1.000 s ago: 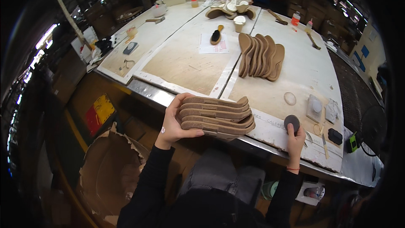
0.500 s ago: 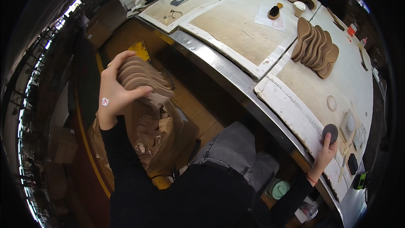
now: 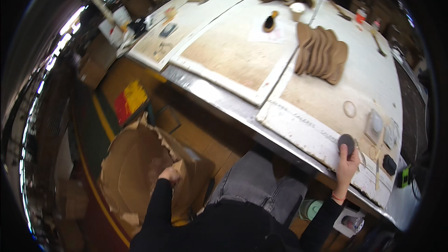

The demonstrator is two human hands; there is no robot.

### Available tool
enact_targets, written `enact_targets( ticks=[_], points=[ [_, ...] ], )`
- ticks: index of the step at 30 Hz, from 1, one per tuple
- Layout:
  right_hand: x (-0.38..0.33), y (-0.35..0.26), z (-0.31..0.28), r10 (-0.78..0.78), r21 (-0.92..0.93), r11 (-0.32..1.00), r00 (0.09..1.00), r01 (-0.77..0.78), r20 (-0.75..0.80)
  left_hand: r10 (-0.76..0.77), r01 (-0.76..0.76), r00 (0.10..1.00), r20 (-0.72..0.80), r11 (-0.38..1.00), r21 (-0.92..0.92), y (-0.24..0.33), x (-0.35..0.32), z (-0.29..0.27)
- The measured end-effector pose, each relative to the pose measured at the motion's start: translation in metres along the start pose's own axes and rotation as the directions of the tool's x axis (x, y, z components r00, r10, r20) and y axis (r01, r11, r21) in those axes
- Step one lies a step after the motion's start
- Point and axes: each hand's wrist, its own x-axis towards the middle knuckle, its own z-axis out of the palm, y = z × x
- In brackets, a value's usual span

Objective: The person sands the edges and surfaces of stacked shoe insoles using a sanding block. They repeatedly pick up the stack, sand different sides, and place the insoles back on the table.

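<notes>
Inside cardboard box, left hand; right hand gripping dark disc.

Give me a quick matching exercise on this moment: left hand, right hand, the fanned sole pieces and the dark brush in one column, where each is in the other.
Things:
1. left hand
2. right hand
3. fanned sole pieces
4. dark brush

Places:
A. on a sheet of paper at the far side of the table
B. inside the torn cardboard box on the floor
C. at the table's near edge, on a dark round pad
D. spread on the table's right board

Pairs: 1-B, 2-C, 3-D, 4-A
</notes>
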Motion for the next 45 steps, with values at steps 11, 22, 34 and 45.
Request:
enact_targets(
  ticks=[11,22,34,45],
  points=[
    [0.0,-0.023,0.013,-0.115,-0.167,0.981,0.989,0.098,-0.096,0.536,-0.73,0.669,-0.516,0.604,-0.319,0.166,-0.014,-0.185],
    [0.003,-0.031,0.014,-0.21,-0.15,0.97,0.97,0.191,-0.122,0.494,-0.978,0.205,-0.845,0.134,-0.159,0.482,0.01,-0.241],
    [0.009,-0.026,0.012,-0.087,-0.191,0.979,0.993,0.069,-0.085,0.554,-0.801,0.542,-0.632,0.567,-0.191,0.613,-0.008,-0.315],
    [0.012,-0.03,0.013,-0.047,-0.196,0.98,0.997,0.035,-0.059,0.45,-0.585,0.665,-0.596,0.81,-0.042,0.664,-0.026,-0.303]
  ],
)
